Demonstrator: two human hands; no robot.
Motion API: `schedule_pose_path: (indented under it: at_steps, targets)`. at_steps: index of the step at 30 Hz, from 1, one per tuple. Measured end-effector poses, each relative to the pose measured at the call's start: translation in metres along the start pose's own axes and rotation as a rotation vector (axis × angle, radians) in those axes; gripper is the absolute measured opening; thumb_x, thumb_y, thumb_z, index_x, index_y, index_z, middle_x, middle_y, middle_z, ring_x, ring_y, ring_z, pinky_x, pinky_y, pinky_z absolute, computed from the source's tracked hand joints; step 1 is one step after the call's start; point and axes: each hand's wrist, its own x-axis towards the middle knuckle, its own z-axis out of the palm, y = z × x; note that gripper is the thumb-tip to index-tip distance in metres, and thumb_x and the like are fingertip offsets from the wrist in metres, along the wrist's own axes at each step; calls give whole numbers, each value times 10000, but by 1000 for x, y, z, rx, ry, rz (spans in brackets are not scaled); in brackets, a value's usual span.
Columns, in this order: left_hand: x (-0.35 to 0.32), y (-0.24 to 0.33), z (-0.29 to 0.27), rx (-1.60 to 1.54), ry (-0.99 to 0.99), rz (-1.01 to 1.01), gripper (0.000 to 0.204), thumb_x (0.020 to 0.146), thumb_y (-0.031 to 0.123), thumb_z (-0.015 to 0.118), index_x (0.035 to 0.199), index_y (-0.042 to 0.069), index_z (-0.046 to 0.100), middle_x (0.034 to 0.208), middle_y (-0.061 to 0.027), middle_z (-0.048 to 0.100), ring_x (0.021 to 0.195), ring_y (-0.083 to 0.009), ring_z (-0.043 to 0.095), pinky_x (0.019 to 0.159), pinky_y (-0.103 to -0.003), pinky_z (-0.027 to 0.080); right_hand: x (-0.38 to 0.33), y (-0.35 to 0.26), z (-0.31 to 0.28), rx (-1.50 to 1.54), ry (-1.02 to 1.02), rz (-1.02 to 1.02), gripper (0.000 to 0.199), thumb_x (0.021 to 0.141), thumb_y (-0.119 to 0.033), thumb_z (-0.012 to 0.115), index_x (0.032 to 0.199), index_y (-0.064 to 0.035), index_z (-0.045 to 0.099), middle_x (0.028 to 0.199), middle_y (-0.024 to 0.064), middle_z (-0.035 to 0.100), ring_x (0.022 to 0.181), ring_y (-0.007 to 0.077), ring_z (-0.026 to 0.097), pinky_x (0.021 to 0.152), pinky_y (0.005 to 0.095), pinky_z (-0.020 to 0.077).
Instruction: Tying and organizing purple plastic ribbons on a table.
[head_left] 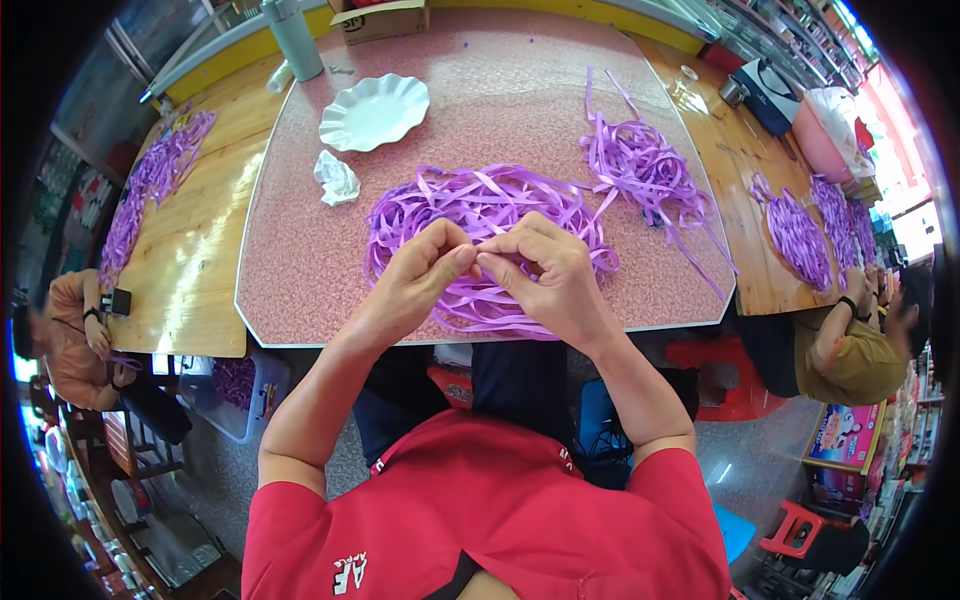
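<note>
A large heap of purple ribbon (480, 195) lies on the pink speckled table in front of me. Over its middle, my left hand (425, 270) and my right hand (540, 270) meet at the fingertips. Thumb and forefinger are pinched together on each hand, and the other fingers curl in. What sits between the fingertips is too small to make out. Loops of ribbon show below and around both hands. To the right lies a second, looser tangle of purple ribbon (640, 165), with loose ends trailing toward the table's right edge.
A white scalloped plate (375, 112) and crumpled white tissue (337, 179) lie at the left. Behind them stand a pale green bottle (293, 40) and a cardboard box (380, 20). Co-workers sit at wooden tables (205, 260) on both sides. A red stool (735, 380) stands at right.
</note>
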Motion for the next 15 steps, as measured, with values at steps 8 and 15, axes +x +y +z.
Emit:
schedule_pose_path:
  at_steps: [8, 15]
  targets:
    - [-8, -4, -9, -227, -95, -137, 180, 965, 197, 624, 1024, 40, 558, 986, -20, 615, 969, -103, 588, 900, -270, 462, -1, -1, -11, 113, -82, 21, 126, 844, -1, 706, 967, -29, 715, 823, 10, 595, 694, 65, 529, 576, 236, 411]
    - [-5, 1, -4, -721, -23, -6, 64, 910, 95, 665, 932, 79, 607, 1035, -79, 653, 999, -157, 610, 908, -302, 464, 7, 7, -17, 509, -22, 320, 87, 889, -26, 692, 972, -5, 679, 870, 4, 677, 802, 52, 609, 724, 192, 489]
